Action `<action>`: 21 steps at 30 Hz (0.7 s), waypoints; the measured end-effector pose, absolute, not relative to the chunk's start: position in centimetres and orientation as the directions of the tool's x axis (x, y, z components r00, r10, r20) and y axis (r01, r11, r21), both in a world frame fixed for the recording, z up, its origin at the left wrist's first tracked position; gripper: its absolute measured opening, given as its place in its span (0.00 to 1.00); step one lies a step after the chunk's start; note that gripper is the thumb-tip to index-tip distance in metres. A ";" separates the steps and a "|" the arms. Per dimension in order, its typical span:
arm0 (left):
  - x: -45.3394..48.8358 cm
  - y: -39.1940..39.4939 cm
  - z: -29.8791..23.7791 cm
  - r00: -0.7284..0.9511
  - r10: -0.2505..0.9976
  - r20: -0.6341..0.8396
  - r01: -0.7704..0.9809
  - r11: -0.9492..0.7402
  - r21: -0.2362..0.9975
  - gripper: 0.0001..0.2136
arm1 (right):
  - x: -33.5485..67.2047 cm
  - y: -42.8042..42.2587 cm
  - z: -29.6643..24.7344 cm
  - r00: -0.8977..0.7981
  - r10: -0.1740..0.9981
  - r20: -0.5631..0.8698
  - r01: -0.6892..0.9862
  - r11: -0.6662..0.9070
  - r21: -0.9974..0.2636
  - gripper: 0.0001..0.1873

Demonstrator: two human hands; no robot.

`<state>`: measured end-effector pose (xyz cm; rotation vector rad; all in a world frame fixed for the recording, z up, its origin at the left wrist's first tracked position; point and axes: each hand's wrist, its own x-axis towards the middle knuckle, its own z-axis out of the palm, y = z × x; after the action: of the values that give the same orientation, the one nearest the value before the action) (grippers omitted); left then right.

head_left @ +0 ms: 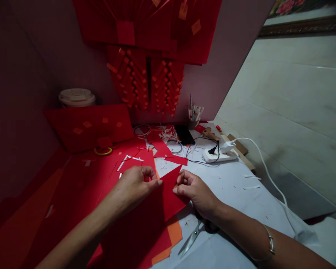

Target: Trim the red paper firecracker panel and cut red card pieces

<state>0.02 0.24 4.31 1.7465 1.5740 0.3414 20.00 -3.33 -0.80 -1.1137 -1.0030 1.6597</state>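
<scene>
My left hand and my right hand meet over a sheet of red paper lying on the table. Both hands have their fingers curled and pinch the sheet's upper part, the left thumb pressed flat on a fold. More red sheets spread under and to the left of it, with orange paper peeking out below. Scissors lie on the white table just under my right wrist, which wears a thin bracelet.
A white power strip with a plugged charger and cables sits beyond my right hand. A dark phone, a pen cup, a tape roll and paper scraps lie further back. Red folded decorations hang on the wall.
</scene>
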 end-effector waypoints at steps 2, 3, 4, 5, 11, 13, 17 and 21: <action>-0.1 0.4 4.5 0.205 0.942 -0.266 0.742 0.028 0.670 0.15 | 20.1 -3.2 -0.7 -0.216 0.945 -0.245 -0.227 -0.293 -0.929 0.10; -0.2 0.5 4.5 0.205 0.944 -0.258 0.739 0.024 0.674 0.15 | 20.1 -3.2 -0.6 -0.214 0.947 -0.241 -0.229 -0.288 -0.930 0.09; -0.4 0.5 4.5 0.206 0.946 -0.252 0.732 0.022 0.681 0.15 | 20.2 -3.1 -0.5 -0.210 0.949 -0.234 -0.229 -0.281 -0.932 0.09; -0.5 0.6 4.5 0.207 0.947 -0.245 0.725 0.020 0.688 0.15 | 20.3 -3.1 -0.5 -0.206 0.952 -0.225 -0.229 -0.271 -0.935 0.09; -0.9 1.0 3.8 0.207 0.943 -0.259 0.706 0.040 0.708 0.14 | 20.6 -2.9 -0.2 -0.180 0.968 -0.176 -0.214 -0.213 -0.953 0.07; -0.8 0.9 3.8 0.200 0.940 -0.276 0.697 0.061 0.714 0.14 | 20.6 -2.8 -0.3 -0.184 0.966 -0.179 -0.209 -0.216 -0.954 0.07; -0.6 0.8 4.1 0.191 0.945 -0.267 0.689 0.065 0.722 0.16 | 20.4 -2.9 -0.3 -0.230 0.952 -0.200 -0.165 -0.241 -0.957 0.09; -0.5 0.7 4.3 0.194 0.943 -0.271 0.684 0.067 0.726 0.17 | 20.3 -3.0 -0.3 -0.245 0.950 -0.193 -0.131 -0.230 -0.964 0.10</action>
<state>-0.49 0.75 4.30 1.6803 1.5542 0.4125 20.28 -2.96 -0.30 -1.1232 -1.1452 1.6127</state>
